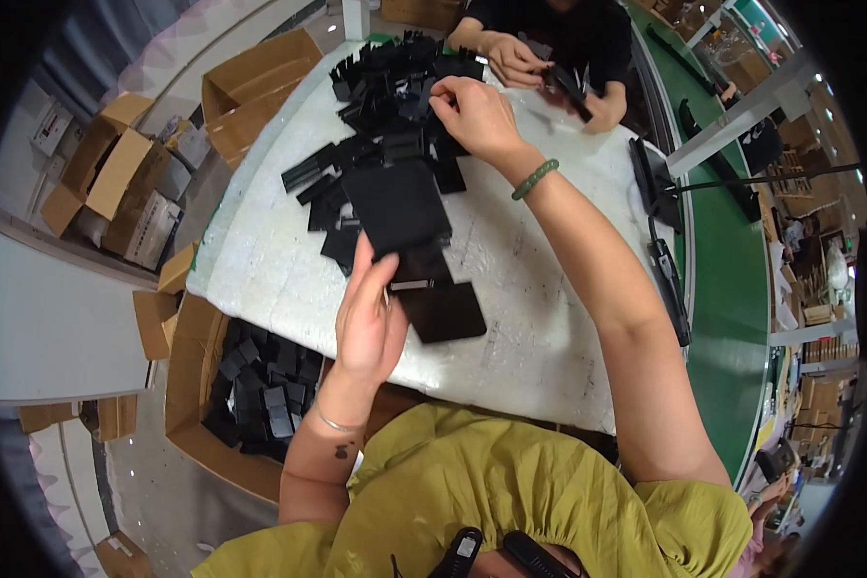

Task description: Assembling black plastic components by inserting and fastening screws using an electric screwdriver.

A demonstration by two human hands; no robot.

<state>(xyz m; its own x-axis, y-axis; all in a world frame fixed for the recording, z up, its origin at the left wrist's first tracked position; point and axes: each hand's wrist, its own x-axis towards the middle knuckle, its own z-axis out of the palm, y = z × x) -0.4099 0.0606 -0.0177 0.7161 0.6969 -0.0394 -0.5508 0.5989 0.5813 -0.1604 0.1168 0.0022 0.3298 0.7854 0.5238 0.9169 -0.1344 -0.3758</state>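
My left hand (366, 323) is closed on a black square plastic panel (398, 204), held up over the near left part of the white-covered table (539, 318). Below it, another glossy black flat piece (443, 313) shows beside my fingers; whether the two are joined I cannot tell. Farther off, my right hand (477, 116) is over the right edge of a heap of black plastic parts (395, 91). Its fingers are curled together at the heap, and anything between them is hidden. Several loose black panels (308, 169) lie between the heap and my left hand.
Across the table a person's hands (515, 63) hold a black part (568, 91). An open carton (188, 376) of black pieces stands on the floor at lower left; more cartons (260, 91) are farther back. A green conveyor (732, 318) and a black cable (660, 241) run along the right.
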